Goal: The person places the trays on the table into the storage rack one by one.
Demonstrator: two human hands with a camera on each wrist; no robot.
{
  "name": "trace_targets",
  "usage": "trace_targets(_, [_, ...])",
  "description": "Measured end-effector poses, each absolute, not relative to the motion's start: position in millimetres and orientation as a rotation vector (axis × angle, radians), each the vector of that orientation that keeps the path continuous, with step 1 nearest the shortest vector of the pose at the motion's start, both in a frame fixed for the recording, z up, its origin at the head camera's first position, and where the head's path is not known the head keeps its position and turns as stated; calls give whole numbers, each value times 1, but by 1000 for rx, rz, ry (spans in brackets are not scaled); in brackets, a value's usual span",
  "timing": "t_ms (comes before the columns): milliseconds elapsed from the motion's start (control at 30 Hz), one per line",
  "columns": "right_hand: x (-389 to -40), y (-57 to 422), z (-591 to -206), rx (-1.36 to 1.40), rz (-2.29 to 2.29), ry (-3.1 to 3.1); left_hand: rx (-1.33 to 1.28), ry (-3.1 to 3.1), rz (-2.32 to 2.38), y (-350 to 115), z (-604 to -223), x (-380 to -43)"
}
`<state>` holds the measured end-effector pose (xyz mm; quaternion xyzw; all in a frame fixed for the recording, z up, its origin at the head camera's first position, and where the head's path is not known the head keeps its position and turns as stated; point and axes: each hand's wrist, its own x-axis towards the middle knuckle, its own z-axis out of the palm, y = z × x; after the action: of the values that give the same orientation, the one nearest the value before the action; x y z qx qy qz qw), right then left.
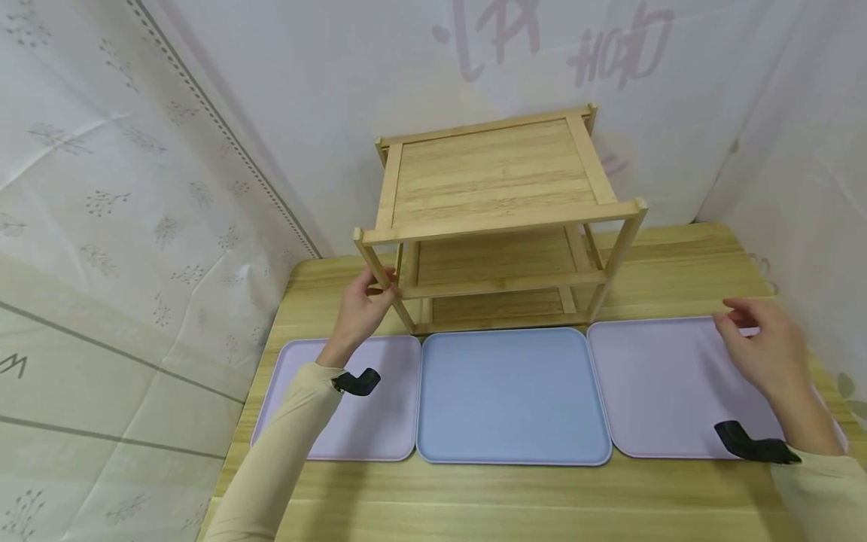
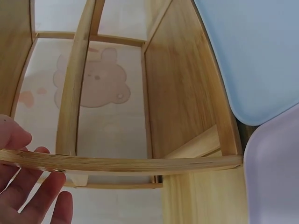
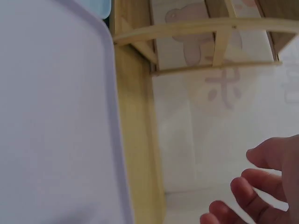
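A wooden shelf rack (image 1: 494, 173) with several levels stands at the back of the table. My left hand (image 1: 366, 305) grips its front left post (image 2: 117, 164), thumb on one side and fingers on the other in the left wrist view. Over the right lilac tray (image 1: 657, 384) hovers my right hand (image 1: 768, 350), its fingers loosely bent with nothing between them. The same right hand (image 3: 266, 186) appears at the lower right of the right wrist view, apart from the rack.
In front of the rack lies a blue tray (image 1: 511, 399), between the right tray and a left lilac tray (image 1: 386, 399). All rest on a wood-grain table (image 1: 433, 504). Printed white cloth (image 1: 305, 90) hangs behind and at the sides.
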<state>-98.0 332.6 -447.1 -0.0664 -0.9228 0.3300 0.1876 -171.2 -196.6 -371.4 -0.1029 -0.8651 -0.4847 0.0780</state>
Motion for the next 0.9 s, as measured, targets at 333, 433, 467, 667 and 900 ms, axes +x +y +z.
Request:
trace_targets(333, [-66,359,-473,-476,906,-2733,-306,-2567,-1491,-198,-377,-171])
trace_targets(433, [-56,364,-480,-595,889,-2780,-308,-2572,-1492,-199,-377,-171])
trace_targets(467, [-53,367,-482,-640,881,-2798,-311,-2572,-1487,-199,-378,-171])
trace_targets(667, [-36,382,-496,-820,803,-2885,-310,-2576,-1469,-201,-380,-172])
trace_targets(900, [-20,391,-510,-982,854,-2890,-301,-2582,-1456,-203,-380,-171])
